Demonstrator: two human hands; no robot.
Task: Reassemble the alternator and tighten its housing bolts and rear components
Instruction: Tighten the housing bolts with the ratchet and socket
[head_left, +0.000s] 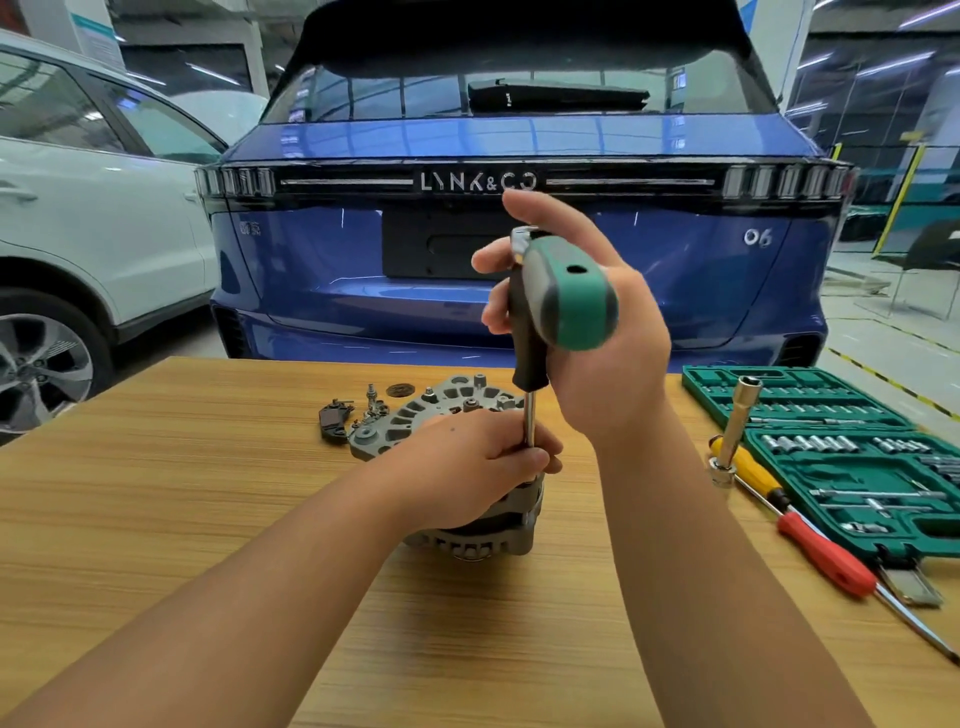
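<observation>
- Now gripping the green-and-grey driver handle (569, 291) with the right hand (587, 322), fingers curled round its front, palm behind it, wrist raised well above the counter (208, 493).
- Pinching the driver's steel shaft (529, 421) near its lower end with the left hand (467, 467), fingers curled round it, palm resting on the alternator (483, 519); tip and bolt hidden under the fingers.
- Sitting at mid-counter, the alternator, with its grey vented rear cover (441, 410) showing just behind the left hand.
- Probably handling as a heavy, rigid lump of cast metal: unlikely to slide, but ribbed and awkward, so best held by the housing rim, away from vents and terminals.
- Likely running down a housing bolt, keeping the shaft upright to avoid slipping off the head.
- Lying loose just left of the cover, small rear parts (353, 413), not yet fitted.
- Lying to the right, a red-handled screwdriver (826, 556), a yellow-handled driver (748, 462) and an open green socket case (852, 457).
</observation>
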